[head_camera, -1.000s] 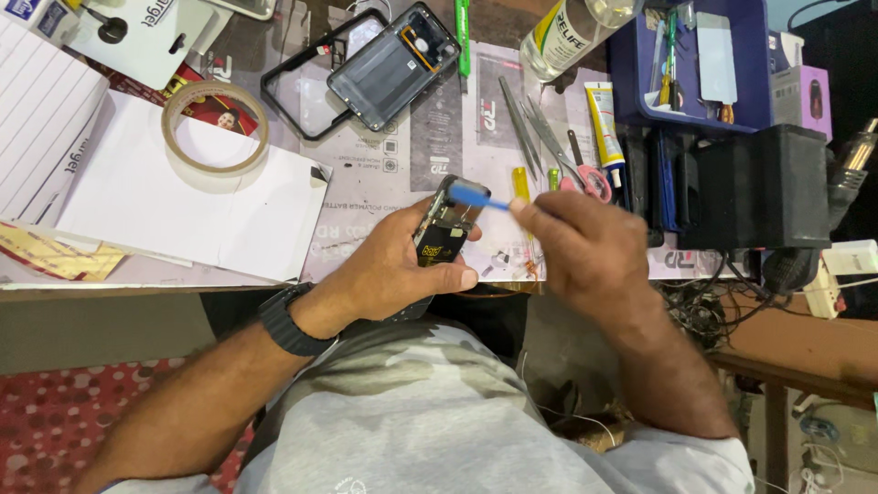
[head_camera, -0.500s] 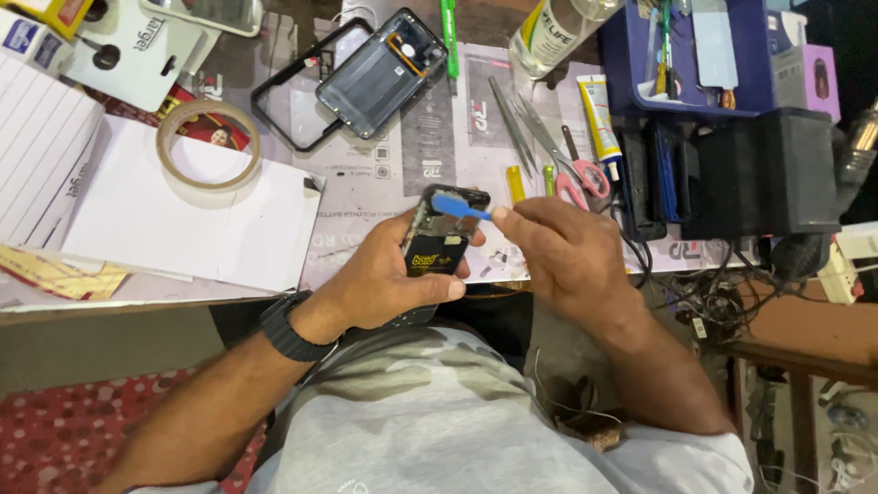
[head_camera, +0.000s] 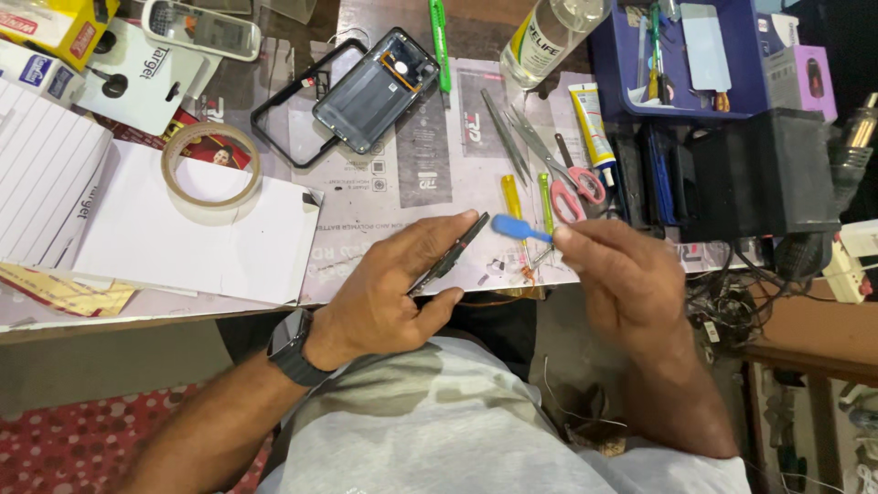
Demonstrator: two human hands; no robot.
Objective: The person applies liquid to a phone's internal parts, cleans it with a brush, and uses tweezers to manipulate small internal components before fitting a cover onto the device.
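My left hand point(head_camera: 389, 293) grips a small dark phone board point(head_camera: 450, 256), tilted so I see it nearly edge-on, just above the table's front edge. My right hand point(head_camera: 622, 274) pinches a blue plastic pry tool point(head_camera: 518, 228) whose flat tip sits just right of the board's top end, a small gap between them. A black watch point(head_camera: 294, 348) is on my left wrist. Further back on the grey work mat point(head_camera: 430, 165) lie an opened phone back shell point(head_camera: 377, 89) and an empty black phone frame point(head_camera: 279, 114).
A tape roll point(head_camera: 210, 165) rests on white paper point(head_camera: 192, 238) at left. Tweezers point(head_camera: 505, 146), red-handled scissors point(head_camera: 562, 169), a glue tube point(head_camera: 593, 133), a green tool point(head_camera: 440, 41) and a clear bottle point(head_camera: 549, 32) lie behind my hands. A blue tray point(head_camera: 681, 55) and black boxes point(head_camera: 759, 174) stand at right.
The board has turned in my left hand from face-up to nearly edge-on. The blue tool's tip has come off the board and now sits just to its right.
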